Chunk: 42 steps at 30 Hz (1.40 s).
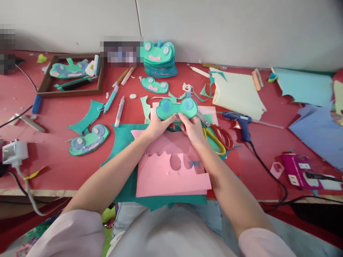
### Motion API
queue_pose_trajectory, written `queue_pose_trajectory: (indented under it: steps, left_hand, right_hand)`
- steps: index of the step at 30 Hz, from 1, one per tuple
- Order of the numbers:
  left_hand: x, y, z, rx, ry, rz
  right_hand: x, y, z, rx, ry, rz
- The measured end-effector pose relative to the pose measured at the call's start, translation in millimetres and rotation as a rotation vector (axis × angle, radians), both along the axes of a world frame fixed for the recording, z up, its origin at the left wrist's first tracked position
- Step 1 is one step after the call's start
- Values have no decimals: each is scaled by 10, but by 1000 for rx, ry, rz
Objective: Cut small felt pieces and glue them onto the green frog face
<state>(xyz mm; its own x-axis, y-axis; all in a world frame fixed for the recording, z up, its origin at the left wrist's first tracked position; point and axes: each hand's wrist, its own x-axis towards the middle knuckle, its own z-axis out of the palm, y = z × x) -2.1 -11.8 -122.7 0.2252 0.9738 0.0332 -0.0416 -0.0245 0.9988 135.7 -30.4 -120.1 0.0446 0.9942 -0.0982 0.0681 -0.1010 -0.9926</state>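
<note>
Between my two hands is a green felt frog face (pixel 177 106) with round blue eye discs. My left hand (pixel 160 125) grips its lower left edge, the thumb lying on the front. On the lower right, my right hand (pixel 189 125) pinches it the same way, both thumbs nearly meeting. Under my hands lies pink felt (pixel 160 178) with cut-out holes, on top of dark green felt (pixel 123 142). Scissors (pixel 218 139) with yellow and red handles rest just right of my right hand. A finished-looking frog face (pixel 89 140) with eyes and a pink mouth lies to the left.
A stack of frog faces (pixel 160 59) stands at the back, with a single one (pixel 154 85) before it. A wooden tray (pixel 72 93) sits back left. Right are a blue glue gun (pixel 241 123) with its cord, a purple power adapter (pixel 300 171) and felt sheets (pixel 238 92).
</note>
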Motion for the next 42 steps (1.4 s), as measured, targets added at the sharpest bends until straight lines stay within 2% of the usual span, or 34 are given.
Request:
queue_pose_trajectory:
  steps: [5,15,21,25,31,42]
  left_hand:
    - [4,-6,2,-42,-10,21]
    - [-11,-44,43,-118,-43,55]
    - [-29,-35,-20,-154,-44,48]
    - [-22,-25,-40,-150,-75,57]
    - [-7,-47,24,-97,-65,18]
    - [-18,-62,50,-108,-33,6]
  right_hand:
    - [-2,28,-15,-8,12,21]
    - [-8,15,69,50,-160,6]
    - [-13,2,101,43,-233,-34]
    - [-20,0,65,26,-228,-38]
    - [2,-17,55,30,-221,-52]
    - [20,-67,67,40,-68,-4]
